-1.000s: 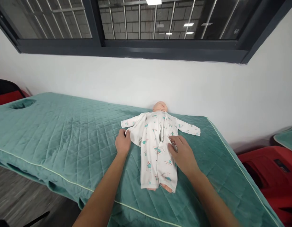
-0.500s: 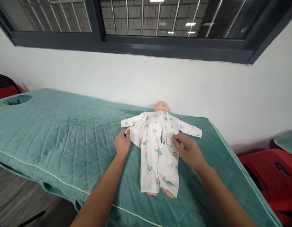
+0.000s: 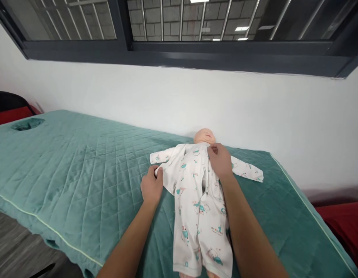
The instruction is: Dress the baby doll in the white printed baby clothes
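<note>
Baby doll (image 3: 205,136) lying face-up near the wall end of a green quilted table (image 3: 80,154), dressed in a white printed romper (image 3: 200,200). Left hand (image 3: 151,187) pinching the romper's loose side flap beside the doll's sleeve; right hand (image 3: 219,160) at the collar, fingertips pressed together on the front edge just below the chin. Front opening still gaping down the middle: garment on, arms and legs in, closure judged unfinished from neck to crotch

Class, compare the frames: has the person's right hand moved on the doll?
Yes. The right hand has moved up the romper from the waist to the collar, toward the doll's head.
</note>
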A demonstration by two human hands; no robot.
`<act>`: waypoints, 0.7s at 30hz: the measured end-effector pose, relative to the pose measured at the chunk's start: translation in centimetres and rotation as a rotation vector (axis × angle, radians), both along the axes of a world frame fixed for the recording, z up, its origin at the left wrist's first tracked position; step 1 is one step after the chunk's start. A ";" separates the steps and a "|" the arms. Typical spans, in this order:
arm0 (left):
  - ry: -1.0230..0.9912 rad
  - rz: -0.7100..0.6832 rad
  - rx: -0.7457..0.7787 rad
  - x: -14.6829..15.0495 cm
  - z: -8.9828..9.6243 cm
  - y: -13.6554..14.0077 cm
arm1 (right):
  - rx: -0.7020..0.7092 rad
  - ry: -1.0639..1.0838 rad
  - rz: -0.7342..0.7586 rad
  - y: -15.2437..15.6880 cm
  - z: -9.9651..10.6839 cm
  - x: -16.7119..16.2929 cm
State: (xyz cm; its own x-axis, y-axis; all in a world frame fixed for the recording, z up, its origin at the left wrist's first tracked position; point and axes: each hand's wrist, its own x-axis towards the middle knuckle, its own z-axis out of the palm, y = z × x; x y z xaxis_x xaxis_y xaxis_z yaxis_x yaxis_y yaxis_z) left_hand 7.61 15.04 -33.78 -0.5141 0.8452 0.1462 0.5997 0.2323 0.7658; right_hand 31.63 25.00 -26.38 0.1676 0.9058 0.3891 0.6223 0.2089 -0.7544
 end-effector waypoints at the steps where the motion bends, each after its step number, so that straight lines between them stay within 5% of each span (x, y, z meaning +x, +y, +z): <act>1: 0.014 -0.001 -0.011 0.1 0.1 0.2 | -0.009 -0.009 0.007 -0.1 -0.3 0.0; 7: -0.163 0.012 0.041 0.8 0.6 1.7 | -0.043 -0.106 -0.096 -0.5 -0.1 0.1; 12: -0.416 -0.131 0.284 3.6 3.9 0.9 | -0.216 -0.118 -0.122 -0.9 0.3 0.7; 18: 0.289 -0.856 0.491 7.8 6.1 -2.4 | -0.172 -0.006 -0.039 -0.9 0.3 1.7; 21: 0.384 -0.890 0.518 8.3 6.2 -2.5 | -0.160 0.096 0.007 -0.5 0.4 1.9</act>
State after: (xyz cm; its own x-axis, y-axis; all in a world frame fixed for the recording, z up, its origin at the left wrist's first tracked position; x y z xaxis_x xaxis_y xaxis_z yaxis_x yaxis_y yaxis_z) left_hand 15.89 12.52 -27.55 0.4050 0.6806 0.6105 0.6121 -0.6979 0.3720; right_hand 33.52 24.49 -25.96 0.1906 0.9562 0.2223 0.5447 0.0854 -0.8343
